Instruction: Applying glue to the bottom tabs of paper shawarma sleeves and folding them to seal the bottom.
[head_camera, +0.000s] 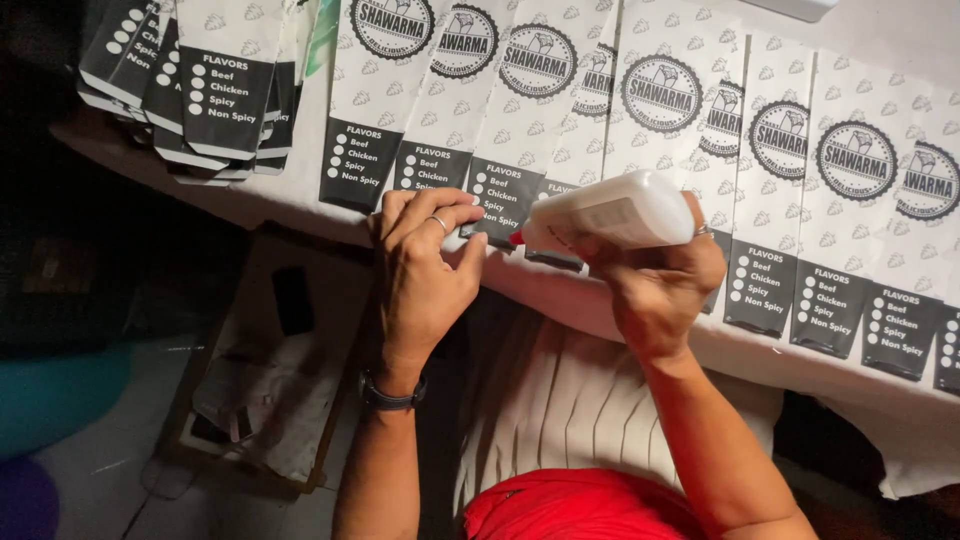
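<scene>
White cloth covers the desk (900, 420), where paper sleeves (660, 110) lie overlapped in a row, a second stack (215, 95) at its far left. The right hand (655, 285) grips a white glue bottle (615, 212), its red tip at a sleeve's black end, which the left hand (420, 270) pins with its fingertips.

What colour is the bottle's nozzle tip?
Red, on the white bottle in the right hand; head view.

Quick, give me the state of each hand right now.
Left hand: open, fingertips pressing the dark bottom edge of a paper sleeve.
Right hand: closed around a white squeeze bottle, nozzle pointing at that sleeve.
</scene>
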